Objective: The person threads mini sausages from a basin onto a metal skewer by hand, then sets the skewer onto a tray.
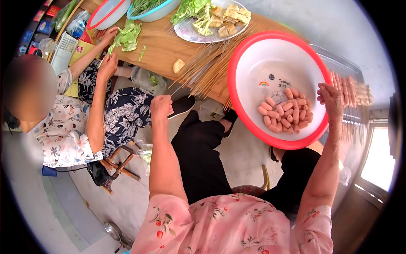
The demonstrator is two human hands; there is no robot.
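Observation:
My left hand (160, 106) is closed in a fist beside the table edge, near the ends of the loose bamboo skewers (211, 63). Whatever is inside it, if anything, I cannot make out. At the right rim of a red-rimmed white basin (258, 59), my right hand (331, 99) has its fingers curled and pressed together; what they hold is hidden. Several small pink sausages (289, 112) lie heaped in the basin's lower part. Just past my right hand, rows of skewered sausages (344, 89) rest by a clear tray (338, 59).
A plate (184, 31) carries lettuce and tan folded pieces (228, 19). Two bowls (108, 15) stand at the far left of the wooden table (156, 46). To my left, a seated person (67, 127) holds a lettuce leaf (127, 36). A wooden stool (122, 165) is under that person.

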